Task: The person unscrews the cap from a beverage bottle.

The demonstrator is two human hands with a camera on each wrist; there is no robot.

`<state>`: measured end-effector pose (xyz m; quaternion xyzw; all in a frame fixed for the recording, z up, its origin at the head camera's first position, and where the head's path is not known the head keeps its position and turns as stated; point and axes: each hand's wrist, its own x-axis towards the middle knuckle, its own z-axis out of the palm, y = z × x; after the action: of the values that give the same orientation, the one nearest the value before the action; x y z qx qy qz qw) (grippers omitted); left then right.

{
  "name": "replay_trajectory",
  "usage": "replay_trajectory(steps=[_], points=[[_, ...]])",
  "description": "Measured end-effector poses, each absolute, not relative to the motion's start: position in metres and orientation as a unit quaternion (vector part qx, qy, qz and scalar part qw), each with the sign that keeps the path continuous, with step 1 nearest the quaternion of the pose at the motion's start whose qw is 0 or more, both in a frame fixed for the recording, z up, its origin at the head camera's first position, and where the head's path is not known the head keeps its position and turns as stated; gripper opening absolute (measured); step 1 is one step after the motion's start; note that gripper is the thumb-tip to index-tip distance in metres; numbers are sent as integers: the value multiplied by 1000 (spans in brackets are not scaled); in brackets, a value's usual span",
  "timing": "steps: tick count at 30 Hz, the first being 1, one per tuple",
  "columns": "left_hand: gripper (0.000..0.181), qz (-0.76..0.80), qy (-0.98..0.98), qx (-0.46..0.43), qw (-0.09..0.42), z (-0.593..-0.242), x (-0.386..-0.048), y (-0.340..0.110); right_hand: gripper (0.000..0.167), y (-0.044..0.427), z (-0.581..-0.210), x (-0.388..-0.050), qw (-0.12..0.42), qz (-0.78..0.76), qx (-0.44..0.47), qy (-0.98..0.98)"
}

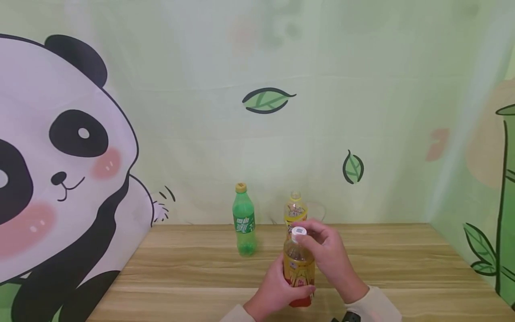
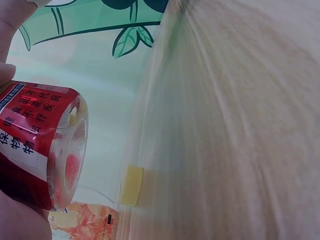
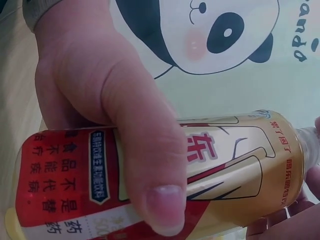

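A drink bottle [image 1: 299, 268] with a gold and red label and a white cap [image 1: 299, 232] stands roughly upright in front of me. My left hand [image 1: 277, 288] grips its lower body, the thumb lying across the label in the right wrist view. At the top, my right hand [image 1: 331, 255] pinches the white cap between thumb and fingers. In the left wrist view, the bottle's clear base [image 2: 70, 155] shows apart from the tabletop. Right fingers [image 3: 295, 220] appear beside the bottle neck [image 3: 307, 145] in the right wrist view.
A green bottle [image 1: 243, 223] with a yellow cap stands to the left at the back. Behind the held bottle is a clear uncapped bottle [image 1: 295, 209] with a yellow label. The wooden table [image 1: 181, 277] meets a panda-printed backdrop [image 1: 193, 147]. A small yellow piece [image 2: 131, 186] shows in the left wrist view.
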<state>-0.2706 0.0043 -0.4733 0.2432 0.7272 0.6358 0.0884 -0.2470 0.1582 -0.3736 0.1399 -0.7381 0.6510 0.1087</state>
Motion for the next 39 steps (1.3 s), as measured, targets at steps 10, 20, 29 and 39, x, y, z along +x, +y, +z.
replay_trajectory(steps=[10,20,29,39], points=[[65,636,724,249,93,-474,-271,4,43,152,-370,-246,151,613,92,-770],[64,628,733,244,94,-473,-270,4,39,152,-372,-248,184,594,55,-781],[65,631,732,241,93,-472,-269,5,32,154,-372,-247,186,600,66,-776],[64,634,732,232,95,-471,-269,5,25,156,-373,-248,164,630,122,-749]])
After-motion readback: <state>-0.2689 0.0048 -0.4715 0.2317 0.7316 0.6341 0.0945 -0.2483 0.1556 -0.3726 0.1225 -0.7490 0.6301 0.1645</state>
